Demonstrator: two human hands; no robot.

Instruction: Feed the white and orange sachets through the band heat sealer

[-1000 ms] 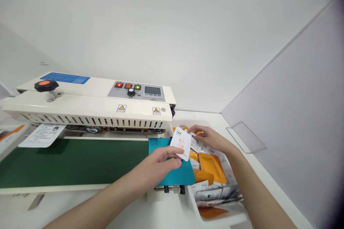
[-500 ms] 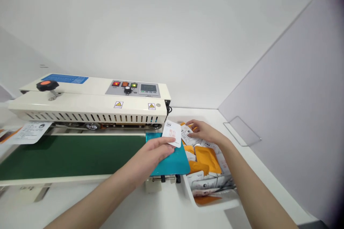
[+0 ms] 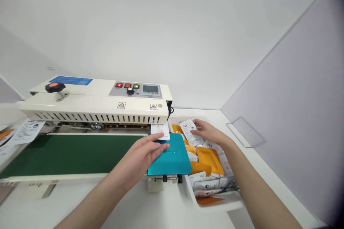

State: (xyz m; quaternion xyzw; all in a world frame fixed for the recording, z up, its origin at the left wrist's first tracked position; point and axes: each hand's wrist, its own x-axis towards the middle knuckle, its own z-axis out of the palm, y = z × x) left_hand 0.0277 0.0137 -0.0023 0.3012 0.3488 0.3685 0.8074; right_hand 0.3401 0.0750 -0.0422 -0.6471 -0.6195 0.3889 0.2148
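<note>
My left hand (image 3: pixel 145 152) reaches over the teal plate (image 3: pixel 176 157) at the right end of a band sealer (image 3: pixel 107 105). Its fingers are stretched out and apart, with a fingertip on the front edge of a white printed sachet (image 3: pixel 160 130). That sachet's far edge is hidden under the sealer's housing. My right hand (image 3: pixel 208 132) pinches another white printed sachet (image 3: pixel 191 131) by its right side, just above a white bin (image 3: pixel 192 196). White and orange sachets (image 3: pixel 208 159) are heaped in the bin.
The sealer's green conveyor belt (image 3: pixel 77 155) runs leftward. A white sachet (image 3: pixel 28 131) sticks out at its left end, near other sachets (image 3: pixel 6 139). Lit switches and a knob (image 3: pixel 130 91) sit on the panel. A wire stand (image 3: pixel 245 132) is by the right wall.
My left hand moved the sachet left into the sealer's entry and its fingers spread. My right hand lifted a sachet from the heap. The sachet at the left end travelled further left.
</note>
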